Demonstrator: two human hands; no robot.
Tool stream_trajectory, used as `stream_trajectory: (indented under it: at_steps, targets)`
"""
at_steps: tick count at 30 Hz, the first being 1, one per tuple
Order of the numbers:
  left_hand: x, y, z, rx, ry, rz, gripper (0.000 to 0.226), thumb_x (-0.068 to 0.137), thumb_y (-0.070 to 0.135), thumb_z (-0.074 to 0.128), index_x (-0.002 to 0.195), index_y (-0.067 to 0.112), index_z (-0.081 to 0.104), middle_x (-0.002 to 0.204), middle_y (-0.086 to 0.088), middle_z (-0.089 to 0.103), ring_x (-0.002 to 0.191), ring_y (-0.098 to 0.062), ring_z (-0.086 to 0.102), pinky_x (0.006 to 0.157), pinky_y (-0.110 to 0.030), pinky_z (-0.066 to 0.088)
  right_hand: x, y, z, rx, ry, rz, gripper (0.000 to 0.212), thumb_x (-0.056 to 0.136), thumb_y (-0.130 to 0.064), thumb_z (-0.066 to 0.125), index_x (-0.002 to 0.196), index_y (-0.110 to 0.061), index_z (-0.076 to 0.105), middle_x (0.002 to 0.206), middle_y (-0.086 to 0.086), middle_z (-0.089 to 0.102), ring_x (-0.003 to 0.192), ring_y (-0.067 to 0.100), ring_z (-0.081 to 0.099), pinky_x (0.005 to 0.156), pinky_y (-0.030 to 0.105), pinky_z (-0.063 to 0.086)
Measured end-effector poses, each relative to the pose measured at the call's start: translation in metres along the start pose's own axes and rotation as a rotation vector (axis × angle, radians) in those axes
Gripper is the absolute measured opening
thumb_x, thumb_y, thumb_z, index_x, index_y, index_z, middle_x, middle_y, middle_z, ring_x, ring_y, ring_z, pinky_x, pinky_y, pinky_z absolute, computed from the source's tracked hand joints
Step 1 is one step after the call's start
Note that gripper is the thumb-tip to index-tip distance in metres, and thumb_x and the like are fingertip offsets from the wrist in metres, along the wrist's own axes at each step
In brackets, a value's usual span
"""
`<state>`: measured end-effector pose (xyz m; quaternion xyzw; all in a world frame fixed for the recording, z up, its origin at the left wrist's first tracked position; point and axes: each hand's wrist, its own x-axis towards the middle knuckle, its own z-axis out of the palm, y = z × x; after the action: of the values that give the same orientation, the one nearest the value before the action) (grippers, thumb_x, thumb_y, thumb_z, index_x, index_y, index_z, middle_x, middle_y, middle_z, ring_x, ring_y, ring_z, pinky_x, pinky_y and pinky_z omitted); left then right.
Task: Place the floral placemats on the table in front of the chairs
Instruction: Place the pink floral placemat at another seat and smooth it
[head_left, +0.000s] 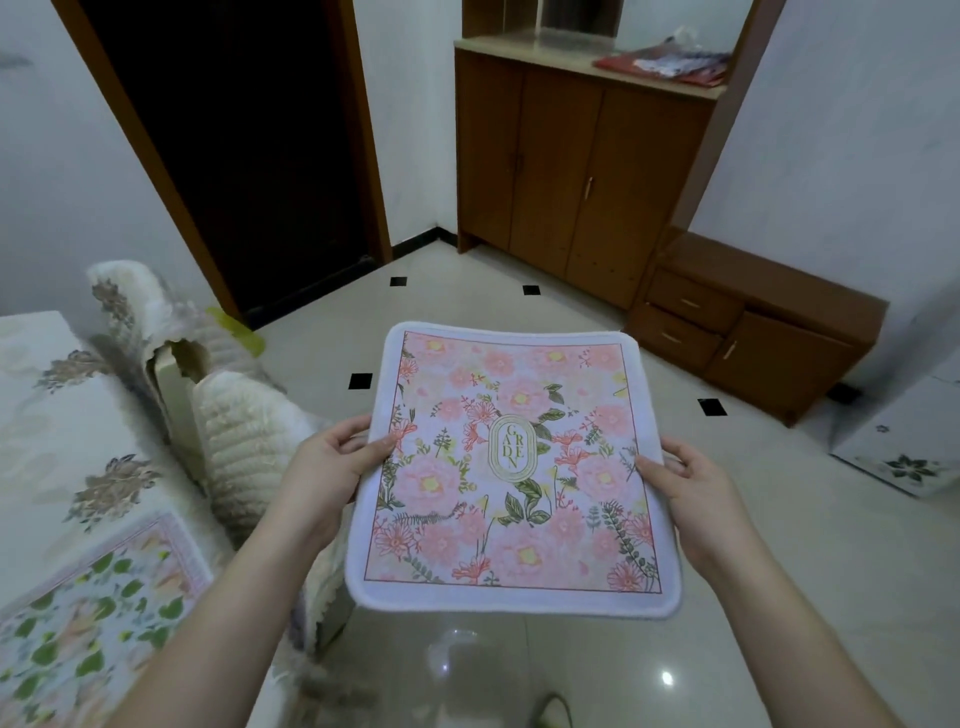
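Both hands (332, 470) pinch a soft, round-cornered floral placemat (511, 467).

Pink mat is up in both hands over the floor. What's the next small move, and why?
Probably swing the pink floral placemat left toward the table. Left hand and right hand pinch its side edges above floor tiles, and one green-leaf placemat already lies on the table beside the covered chair.

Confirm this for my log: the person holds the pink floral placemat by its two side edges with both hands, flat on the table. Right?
Not quite. The head view shows the pink floral placemat held by the left hand and right hand in the air over the floor, not on the table.
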<state>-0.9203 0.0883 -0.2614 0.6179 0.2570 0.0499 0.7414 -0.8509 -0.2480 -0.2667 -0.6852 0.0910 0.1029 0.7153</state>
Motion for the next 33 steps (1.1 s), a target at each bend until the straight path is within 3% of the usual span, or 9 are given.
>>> stream_trajectory:
  at_steps: [9, 14, 21, 26, 29, 33]
  targets:
    - [0.080, 0.017, 0.070, -0.025, 0.116, 0.004, 0.026, 0.086, 0.006, 0.071, 0.111, 0.009, 0.066, 0.093, -0.011, 0.077, 0.070, -0.028, 0.074, 0.071, -0.048, 0.061, 0.124, -0.035, -0.021, -0.016, -0.102, 0.010, 0.024, 0.093, -0.004, 0.061, 0.115, -0.014, 0.061, 0.096, 0.007, 0.077, 0.081, 0.030, 0.074, 0.070, 0.045, 0.061]
    - [0.111, 0.025, 0.075, -0.055, 0.188, 0.011, 0.022, 0.087, 0.005, 0.069, 0.108, 0.010, 0.067, 0.092, -0.012, 0.077, 0.068, -0.027, 0.074, 0.065, -0.044, 0.062, 0.179, -0.050, -0.002, -0.044, -0.166, 0.003, 0.023, 0.093, -0.006, 0.063, 0.112, -0.017, 0.061, 0.095, 0.005, 0.077, 0.082, 0.030, 0.074, 0.074, 0.048, 0.060]
    - [0.173, 0.043, 0.048, -0.075, 0.281, 0.043, 0.022, 0.087, 0.007, 0.070, 0.109, 0.012, 0.069, 0.095, -0.014, 0.076, 0.070, -0.028, 0.074, 0.062, -0.042, 0.062, 0.253, -0.061, 0.063, -0.088, -0.242, 0.014, 0.025, 0.092, -0.005, 0.063, 0.115, -0.015, 0.062, 0.096, 0.006, 0.077, 0.083, 0.032, 0.074, 0.076, 0.051, 0.060]
    - [0.223, 0.063, 0.016, -0.106, 0.314, 0.067, 0.022, 0.086, 0.007, 0.071, 0.107, 0.014, 0.069, 0.099, -0.016, 0.075, 0.080, -0.033, 0.072, 0.078, -0.051, 0.059, 0.305, -0.076, 0.126, -0.154, -0.299, 0.005, 0.029, 0.094, -0.006, 0.061, 0.122, -0.012, 0.059, 0.095, 0.007, 0.077, 0.081, 0.031, 0.074, 0.075, 0.050, 0.060]
    - [0.250, 0.080, -0.001, -0.107, 0.324, 0.073, 0.022, 0.088, 0.007, 0.069, 0.109, 0.013, 0.067, 0.094, -0.011, 0.077, 0.073, -0.027, 0.074, 0.067, -0.043, 0.062, 0.328, -0.092, 0.159, -0.156, -0.341, 0.014, 0.027, 0.095, -0.007, 0.060, 0.121, -0.014, 0.059, 0.098, 0.008, 0.076, 0.083, 0.032, 0.074, 0.073, 0.047, 0.061]
    - [0.282, 0.101, -0.019, -0.101, 0.338, 0.093, 0.022, 0.088, 0.007, 0.069, 0.108, 0.015, 0.066, 0.095, -0.011, 0.077, 0.073, -0.026, 0.074, 0.065, -0.041, 0.063, 0.358, -0.111, 0.196, -0.138, -0.381, 0.010, 0.026, 0.095, -0.007, 0.059, 0.119, -0.017, 0.058, 0.100, 0.008, 0.076, 0.085, 0.033, 0.074, 0.071, 0.045, 0.061]
